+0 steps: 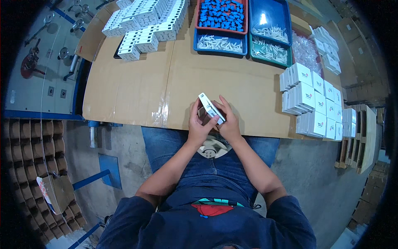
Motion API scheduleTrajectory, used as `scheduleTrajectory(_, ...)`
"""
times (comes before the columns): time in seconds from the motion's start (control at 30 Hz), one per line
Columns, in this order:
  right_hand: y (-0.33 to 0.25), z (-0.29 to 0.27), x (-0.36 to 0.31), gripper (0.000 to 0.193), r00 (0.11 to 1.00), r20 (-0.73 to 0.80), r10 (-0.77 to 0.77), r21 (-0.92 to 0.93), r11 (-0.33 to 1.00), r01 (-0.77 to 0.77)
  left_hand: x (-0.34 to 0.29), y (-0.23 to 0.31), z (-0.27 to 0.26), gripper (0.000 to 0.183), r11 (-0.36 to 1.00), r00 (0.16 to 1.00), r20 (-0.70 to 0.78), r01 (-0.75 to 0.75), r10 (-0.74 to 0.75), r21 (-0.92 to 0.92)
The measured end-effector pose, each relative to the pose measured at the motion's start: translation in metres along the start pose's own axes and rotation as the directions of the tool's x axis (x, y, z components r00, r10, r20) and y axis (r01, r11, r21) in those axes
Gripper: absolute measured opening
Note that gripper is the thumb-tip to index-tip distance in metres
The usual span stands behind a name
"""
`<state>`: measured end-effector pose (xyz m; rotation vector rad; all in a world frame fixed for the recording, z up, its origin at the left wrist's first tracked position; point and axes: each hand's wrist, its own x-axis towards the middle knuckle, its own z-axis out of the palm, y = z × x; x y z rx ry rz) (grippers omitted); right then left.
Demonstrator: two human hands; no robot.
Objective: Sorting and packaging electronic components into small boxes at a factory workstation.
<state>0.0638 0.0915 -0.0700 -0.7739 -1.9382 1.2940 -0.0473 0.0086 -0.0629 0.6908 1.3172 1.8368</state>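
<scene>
Just over the front edge of the cardboard-covered table, a slim white plastic casing (210, 108) is held tilted between both hands, its narrow side with dark openings facing up. My left hand (197, 128) grips it from the left, with the thumb reaching across its near end. On the other side, my right hand (230, 123) is curled against the casing, index finger raised. The palms hide the casing's lower face.
White units with dark slots (143, 25) are stacked at the far left. Blue parts fill a red tray (197, 27); small white pieces lie in blue (224, 53) and green (271, 63) trays. White boxes (306, 97) stand at the right beside clear plastic bags (304, 47).
</scene>
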Motion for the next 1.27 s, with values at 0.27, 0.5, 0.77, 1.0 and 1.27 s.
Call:
scheduleTrajectory(0.27, -0.01, 0.003, -0.005, 0.077, 0.995, -0.06, -0.078, -0.075, 0.995, 0.073, -0.002, -0.004, 0.004, 0.086, 0.997, 1.0, -0.001, -0.031, 0.031, 0.066)
scheduleTrajectory(0.5, -0.011, 0.003, -0.005, 0.067, 0.997, -0.051, -0.054, -0.073, 0.996, 0.05, -0.004, -0.003, 0.007, 0.088, 1.0, 0.999, -0.037, -0.019, 0.018, -0.004)
scheduleTrajectory(0.77, -0.002, 0.006, 0.0, 0.056, 0.995, -0.005, -0.096, -0.124, 0.988, 0.095, 0.006, -0.002, -0.005, 0.078, 0.997, 0.998, -0.023, -0.057, 0.058, 0.052)
scheduleTrajectory(1.0, -0.007, -0.002, 0.006, 0.063, 0.968, 0.068, -0.242, -0.132, 0.959, 0.249, 0.013, -0.004, -0.021, 0.059, 0.98, 0.98, 0.018, 0.2, -0.2, 0.002)
scheduleTrajectory(1.27, -0.012, -0.013, 0.006, 0.091, 0.987, 0.14, -0.081, -0.002, 0.997, 0.082, 0.007, -0.007, -0.025, 0.072, 0.746, 0.767, 0.282, 0.635, -0.577, -0.202)
